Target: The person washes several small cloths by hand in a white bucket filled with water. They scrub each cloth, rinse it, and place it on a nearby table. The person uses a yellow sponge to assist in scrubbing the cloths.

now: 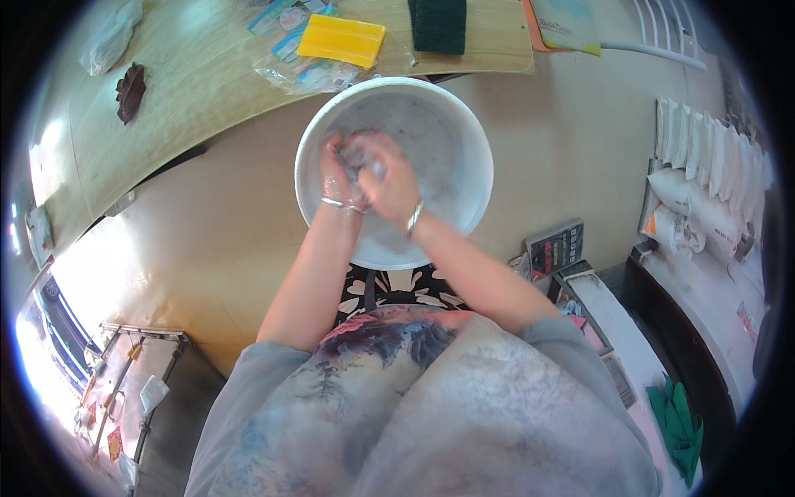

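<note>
A round white plastic basin (pixel 478 205) is in front of me, with greyish, cloudy water in it. Both hands are inside its rim, over the left half. My left hand (pixel 337 177) is wet and cupped around a grey, wet clump (pixel 354 154), perhaps cloth or foam. Against the same clump presses my right hand (pixel 392 180), its fingers bent and blurred by motion. The fingers cover much of the clump, so its exact kind cannot be told. Each wrist wears a silver bangle.
A wooden table (pixel 205 81) curves beyond the basin. On it lie a yellow plastic block (pixel 341 40), a dark green scouring pad (pixel 438 25), plastic packets (pixel 323 73), a crumpled brown cloth (pixel 130 93) and a plastic bag (pixel 112 38). A black box (pixel 554 248) stands to the right.
</note>
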`<state>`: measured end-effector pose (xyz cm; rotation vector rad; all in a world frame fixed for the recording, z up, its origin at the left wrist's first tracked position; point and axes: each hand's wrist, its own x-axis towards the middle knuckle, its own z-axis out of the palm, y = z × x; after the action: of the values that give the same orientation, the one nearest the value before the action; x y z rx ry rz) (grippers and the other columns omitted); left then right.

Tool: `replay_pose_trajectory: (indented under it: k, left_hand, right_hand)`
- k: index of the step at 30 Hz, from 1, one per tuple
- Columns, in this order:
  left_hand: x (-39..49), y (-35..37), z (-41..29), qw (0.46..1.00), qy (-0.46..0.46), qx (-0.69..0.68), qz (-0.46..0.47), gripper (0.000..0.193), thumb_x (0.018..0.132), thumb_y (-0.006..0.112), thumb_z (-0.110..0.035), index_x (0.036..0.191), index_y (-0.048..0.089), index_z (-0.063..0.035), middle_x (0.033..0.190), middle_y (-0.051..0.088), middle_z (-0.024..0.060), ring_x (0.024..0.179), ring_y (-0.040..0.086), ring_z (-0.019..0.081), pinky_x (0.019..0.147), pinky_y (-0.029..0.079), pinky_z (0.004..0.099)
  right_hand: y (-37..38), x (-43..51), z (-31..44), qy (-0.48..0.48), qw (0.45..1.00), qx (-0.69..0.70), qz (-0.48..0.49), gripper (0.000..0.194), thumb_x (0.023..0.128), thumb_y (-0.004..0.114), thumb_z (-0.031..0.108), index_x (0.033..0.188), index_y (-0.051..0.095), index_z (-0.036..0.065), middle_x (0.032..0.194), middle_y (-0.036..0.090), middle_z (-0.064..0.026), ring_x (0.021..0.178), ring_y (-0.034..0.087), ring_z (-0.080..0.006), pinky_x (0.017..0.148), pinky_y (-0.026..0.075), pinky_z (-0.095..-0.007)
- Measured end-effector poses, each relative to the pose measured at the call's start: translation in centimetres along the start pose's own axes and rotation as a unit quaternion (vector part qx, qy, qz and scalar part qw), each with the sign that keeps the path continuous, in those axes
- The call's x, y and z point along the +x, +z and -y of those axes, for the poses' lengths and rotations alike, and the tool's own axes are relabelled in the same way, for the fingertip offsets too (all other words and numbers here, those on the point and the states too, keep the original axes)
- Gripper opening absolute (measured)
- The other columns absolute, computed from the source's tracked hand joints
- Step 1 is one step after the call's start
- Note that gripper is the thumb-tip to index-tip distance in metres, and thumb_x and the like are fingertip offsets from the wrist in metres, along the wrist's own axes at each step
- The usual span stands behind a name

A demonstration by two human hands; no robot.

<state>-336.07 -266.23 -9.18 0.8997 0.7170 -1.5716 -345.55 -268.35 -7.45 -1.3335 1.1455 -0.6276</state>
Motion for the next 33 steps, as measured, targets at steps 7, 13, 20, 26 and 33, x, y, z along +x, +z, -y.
replay_pose_trajectory:
  k: [7, 13, 20, 26, 33]
  left_hand:
    - [0.5, -1.1, 0.6, 0.998, -0.021, -0.039, 0.050, 0.042, 0.090, 0.043, -0.044, 0.106, 0.055, -0.0075, 0.098, 0.058, 0.0085, 0.092, 0.055, 0.0232, 0.081, 0.046, 0.0395]
    - [1.4, -1.9, 1.6, 0.989, -0.035, -0.058, 0.129, 0.038, 0.091, 0.044, -0.041, 0.106, 0.055, -0.0080, 0.098, 0.058, 0.0076, 0.093, 0.055, 0.0220, 0.080, 0.047, 0.0376]
    - [-0.3, -0.5, 2.2, 0.966, 0.022, 0.251, -0.051, 0.036, 0.092, 0.045, -0.035, 0.113, 0.054, -0.0061, 0.107, 0.058, 0.0096, 0.100, 0.055, 0.0207, 0.085, 0.045, 0.0367]
    - [-2.8, 0.3, -0.7, 0.889, 0.202, 0.410, 0.006, 0.045, 0.085, 0.048, -0.013, 0.128, 0.044, -0.0027, 0.126, 0.046, 0.0110, 0.116, 0.044, 0.0209, 0.099, 0.034, 0.0326]
    - [-2.2, -0.1, -2.4, 0.849, 0.225, 0.479, 0.014, 0.058, 0.079, 0.048, -0.005, 0.136, 0.036, -0.0026, 0.143, 0.030, 0.0137, 0.135, 0.022, 0.0267, 0.109, 0.019, 0.0370]
  right_hand:
    - [2.2, -2.9, 0.6, -0.149, 0.970, -0.179, -0.074, 0.025, 0.070, 0.068, 0.014, 0.094, 0.065, 0.010, 0.122, 0.050, -0.0158, 0.121, 0.039, -0.0368, 0.100, 0.033, -0.0461]
    - [1.1, 0.0, 2.5, -0.080, 0.979, -0.183, -0.034, 0.006, 0.074, 0.064, 0.010, 0.079, 0.062, 0.007, 0.095, 0.058, -0.0138, 0.102, 0.049, -0.0367, 0.082, 0.042, -0.0432]
    - [-0.7, 4.9, -1.1, 0.081, 0.977, -0.197, 0.002, 0.029, 0.087, 0.048, 0.029, 0.083, 0.062, 0.003, 0.087, 0.062, -0.0218, 0.083, 0.059, -0.0393, 0.074, 0.045, -0.0466]
    - [-2.0, 7.7, -4.6, 0.118, 0.922, -0.367, 0.037, 0.041, 0.090, 0.042, 0.040, 0.096, 0.060, 0.004, 0.097, 0.062, -0.0212, 0.087, 0.060, -0.0357, 0.082, 0.046, -0.0433]
    - [0.9, 5.8, -10.0, 0.001, 0.797, -0.504, 0.334, 0.037, 0.089, 0.045, 0.033, 0.111, 0.061, 0.008, 0.122, 0.055, -0.0161, 0.109, 0.056, -0.0249, 0.091, 0.043, -0.0365]
